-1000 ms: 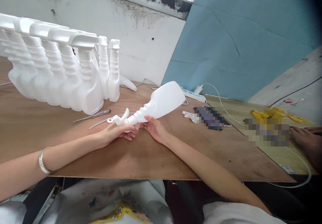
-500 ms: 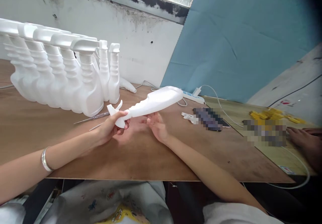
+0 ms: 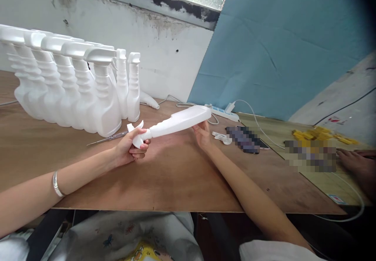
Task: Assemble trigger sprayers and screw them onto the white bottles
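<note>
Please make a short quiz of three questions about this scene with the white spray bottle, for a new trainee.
1. True or false: the spray bottle lies flat on the wooden table.
2. Which part of the bottle does the left hand grip?
A. the wide base
B. the trigger head
C. the middle of the body
3. Fill in: the right hand touches the bottle from ____ at its wide base end.

Key
1. False: both hands hold it above the table, nearly level.
2. B
3. below

Extra note: the row of finished bottles stands upright at the left, and a screwdriver lies on the table in front of it.
</note>
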### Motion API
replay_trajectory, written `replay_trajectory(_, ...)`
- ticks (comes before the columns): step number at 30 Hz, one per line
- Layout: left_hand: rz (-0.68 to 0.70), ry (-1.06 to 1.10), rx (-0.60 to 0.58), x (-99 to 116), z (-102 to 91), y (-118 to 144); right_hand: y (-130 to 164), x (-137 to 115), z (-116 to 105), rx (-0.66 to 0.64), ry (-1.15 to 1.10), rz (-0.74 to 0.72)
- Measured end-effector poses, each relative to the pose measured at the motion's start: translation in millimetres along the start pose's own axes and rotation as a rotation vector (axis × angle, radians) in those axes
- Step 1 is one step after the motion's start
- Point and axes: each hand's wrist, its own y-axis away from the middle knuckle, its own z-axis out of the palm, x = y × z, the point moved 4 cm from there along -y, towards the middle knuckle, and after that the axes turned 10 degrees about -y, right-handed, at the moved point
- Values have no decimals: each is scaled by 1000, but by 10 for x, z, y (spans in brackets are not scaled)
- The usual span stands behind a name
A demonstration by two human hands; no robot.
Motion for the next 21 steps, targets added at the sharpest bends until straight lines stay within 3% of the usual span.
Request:
replay_trajectory(9,160,-380,72,15,53,50,-103,134,-236,93,57,-12)
replay_trajectory(14,256,-606,144,52,92,98,-98,134,-213,97,-3,-47)
replay_trajectory(21,384,-1123,253,153,180,199,-78,191,-178,99,-41,74)
